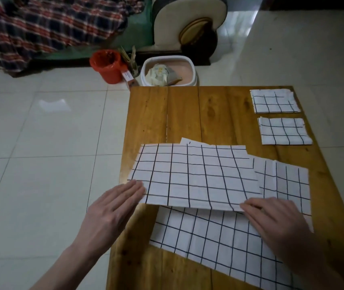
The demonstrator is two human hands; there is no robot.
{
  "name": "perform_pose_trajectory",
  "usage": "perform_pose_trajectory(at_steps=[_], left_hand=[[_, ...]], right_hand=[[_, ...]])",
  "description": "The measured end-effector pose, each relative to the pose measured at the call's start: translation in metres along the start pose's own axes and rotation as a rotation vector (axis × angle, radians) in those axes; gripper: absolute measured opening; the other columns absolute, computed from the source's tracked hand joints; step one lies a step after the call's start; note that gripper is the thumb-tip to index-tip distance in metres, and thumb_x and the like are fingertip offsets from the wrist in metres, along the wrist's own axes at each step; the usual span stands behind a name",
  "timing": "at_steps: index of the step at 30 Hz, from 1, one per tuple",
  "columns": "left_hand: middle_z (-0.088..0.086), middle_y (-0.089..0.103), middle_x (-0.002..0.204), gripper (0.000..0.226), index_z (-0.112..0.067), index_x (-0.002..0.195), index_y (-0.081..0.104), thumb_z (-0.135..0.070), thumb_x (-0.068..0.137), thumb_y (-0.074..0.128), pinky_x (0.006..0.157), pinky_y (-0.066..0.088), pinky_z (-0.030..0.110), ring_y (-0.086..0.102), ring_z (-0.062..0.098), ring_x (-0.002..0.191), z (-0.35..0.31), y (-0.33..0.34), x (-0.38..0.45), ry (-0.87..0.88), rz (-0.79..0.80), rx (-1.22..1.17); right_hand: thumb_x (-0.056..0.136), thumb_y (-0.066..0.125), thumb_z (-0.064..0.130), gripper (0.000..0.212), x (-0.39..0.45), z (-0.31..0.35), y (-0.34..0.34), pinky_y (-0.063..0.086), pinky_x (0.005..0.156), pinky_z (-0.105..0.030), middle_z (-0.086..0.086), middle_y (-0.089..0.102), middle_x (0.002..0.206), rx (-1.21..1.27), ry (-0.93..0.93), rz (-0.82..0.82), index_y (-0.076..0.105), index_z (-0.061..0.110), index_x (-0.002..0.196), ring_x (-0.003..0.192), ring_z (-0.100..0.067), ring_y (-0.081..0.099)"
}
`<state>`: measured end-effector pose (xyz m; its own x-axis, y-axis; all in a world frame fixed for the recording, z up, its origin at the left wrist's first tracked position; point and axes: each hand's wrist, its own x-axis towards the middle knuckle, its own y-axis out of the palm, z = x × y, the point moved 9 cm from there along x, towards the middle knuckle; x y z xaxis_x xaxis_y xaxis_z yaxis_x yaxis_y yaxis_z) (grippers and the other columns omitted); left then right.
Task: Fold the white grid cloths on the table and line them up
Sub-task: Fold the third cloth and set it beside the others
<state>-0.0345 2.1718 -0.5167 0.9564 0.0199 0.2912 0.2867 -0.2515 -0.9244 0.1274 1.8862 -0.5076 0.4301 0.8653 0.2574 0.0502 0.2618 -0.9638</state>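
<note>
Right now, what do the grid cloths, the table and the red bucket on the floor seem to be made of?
Grid cloths: apparently thin woven fabric, matte white with black lines; they lie limp and fold flat, like the folded squares.
Table: wood planks, with visible knots, grain and seams, and a slightly glossy finish.
Red bucket: probably plastic, smooth and evenly coloured; it seems lined with a red bag.
</note>
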Motion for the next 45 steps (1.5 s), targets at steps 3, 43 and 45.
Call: perform_pose_trajectory(at_steps=[3,43,45], left_hand=[[-0.001,0.054,0.155,0.052,-0.016,0.147,0.058,-0.010,0.097,0.066,0.116,0.043,0.038,0.050,0.015,0.144,0.002,0.036,-0.033,-0.045,0.110,-0.042],[0.011,0.004,0.175,0.076,-0.005,0.166,0.010,-0.037,0.102,0.036,0.125,0.018,0.046,0.005,0.026,0.162,-0.119,0.157,-0.092,-0.297,0.461,-0.065],[0.011,0.002,0.176,0.081,-0.006,0.166,0.009,-0.040,0.101,0.043,0.125,0.017,0.047,0.003,0.026,0.162,-0.117,0.162,-0.096,-0.283,0.490,-0.042]], right_hand=[[0.089,0.058,0.018,0.033,-0.030,0.001,0.036,0.048,0.091,-0.034,-0.008,0.076,0.109,0.009,0.069,0.103,0.078,0.008,0.114,0.097,-0.023,0.073],[0.108,0.024,0.065,0.074,-0.067,0.147,0.146,0.013,0.124,-0.044,0.005,0.008,0.175,0.235,0.274,0.458,0.014,0.021,0.166,0.160,-0.011,0.006],[0.107,0.024,0.066,0.076,-0.072,0.147,0.151,0.014,0.124,-0.045,0.005,0.008,0.175,0.238,0.260,0.493,0.014,0.020,0.166,0.160,-0.011,0.007]])
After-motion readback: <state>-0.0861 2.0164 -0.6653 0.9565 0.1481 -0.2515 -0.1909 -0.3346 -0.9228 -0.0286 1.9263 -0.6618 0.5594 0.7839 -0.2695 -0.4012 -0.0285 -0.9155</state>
